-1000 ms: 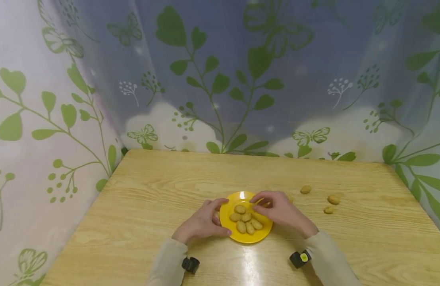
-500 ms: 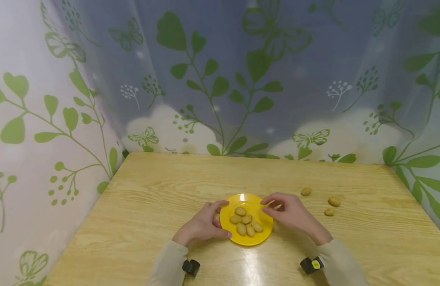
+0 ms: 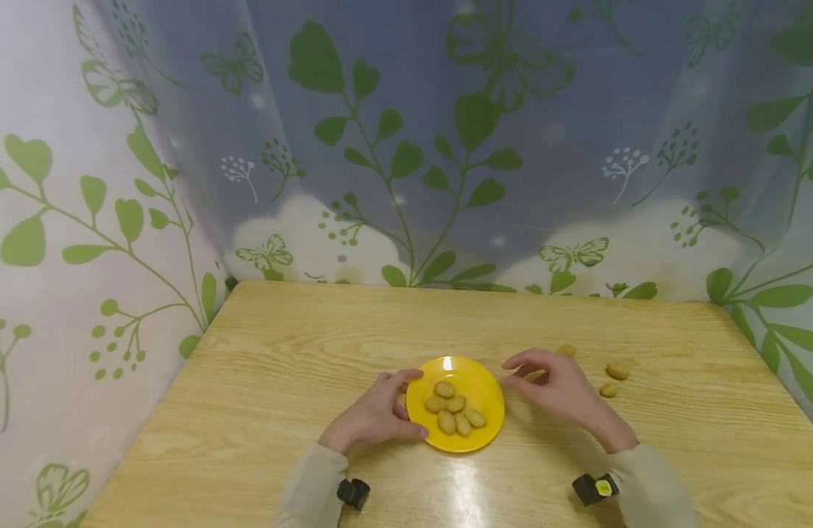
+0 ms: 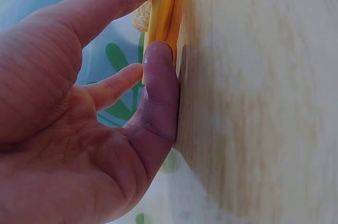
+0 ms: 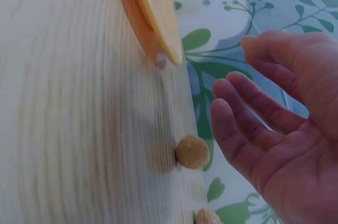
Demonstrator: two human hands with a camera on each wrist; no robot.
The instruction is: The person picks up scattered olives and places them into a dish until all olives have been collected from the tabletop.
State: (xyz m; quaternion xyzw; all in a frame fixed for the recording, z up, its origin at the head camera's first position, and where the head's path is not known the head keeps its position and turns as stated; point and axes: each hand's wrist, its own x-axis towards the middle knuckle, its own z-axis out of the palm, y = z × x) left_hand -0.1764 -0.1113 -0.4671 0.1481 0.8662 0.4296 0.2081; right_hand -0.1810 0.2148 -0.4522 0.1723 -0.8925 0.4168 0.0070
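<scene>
On the table lies a round yellow plate (image 3: pixel 482 381) bearing several small tan, rough-skinned oval lumps (image 3: pixel 456 404); their exact kind is unclear. My left hand (image 3: pixel 373 414) holds the plate's left rim, thumb (image 4: pixel 159 60) at the near side and fingers spread along the edge. To the right of the plate hovers my right hand (image 3: pixel 558 385), its fingers loosely bent and holding nothing. In the right wrist view a loose tan lump (image 5: pixel 193 151) sits on the table beyond those fingers, apart from them in that view.
More loose lumps lie right of the right hand: one (image 3: pixel 616 371), another (image 3: pixel 607 390), and a third (image 3: pixel 566 351) partly hidden behind the hand. The wooden table (image 3: pixel 301 330) meets a leaf-patterned curtain (image 3: pixel 354 169) at its back edge.
My right hand has moved from above the plate to the right, off its rim and towards the loose lumps. The left hand stays on the rim, and the plate keeps its place.
</scene>
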